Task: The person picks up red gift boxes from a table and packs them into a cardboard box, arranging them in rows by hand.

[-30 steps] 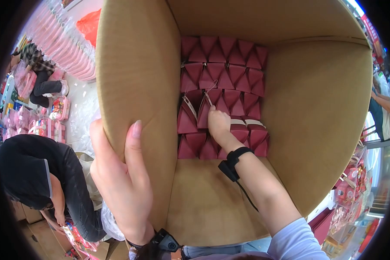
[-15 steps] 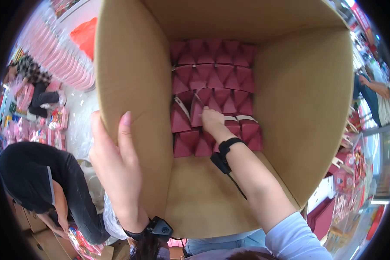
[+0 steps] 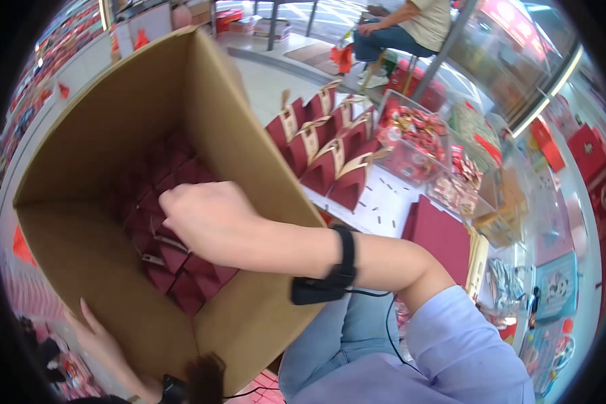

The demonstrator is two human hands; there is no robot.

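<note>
A large open cardboard box (image 3: 249,128) stands tilted before me, its floor covered with rows of dark red pointed gift boxes (image 3: 182,269). My right hand (image 3: 209,219) hangs inside, over these gift boxes, with curled fingers. I see nothing in it, though its underside is hidden. My left hand (image 3: 104,347) grips the cardboard box's rim at the lower left, thumb raised, other fingers partly hidden. Beyond the box's right wall, several finished dark red gift boxes (image 3: 320,168) with cream straps stand in rows on a white table (image 3: 387,202).
Flat dark red card sheets (image 3: 441,239) lie stacked on the table. A clear bin (image 3: 414,135) of red-wrapped sweets stands behind them, near bags of goods (image 3: 458,192). A person (image 3: 404,34) sits at the back. Shelves of goods line the right.
My view has swung right, bringing the table into sight. The right hand has lifted off the gift box it was touching. The left hand stays on the cardboard box's rim.
</note>
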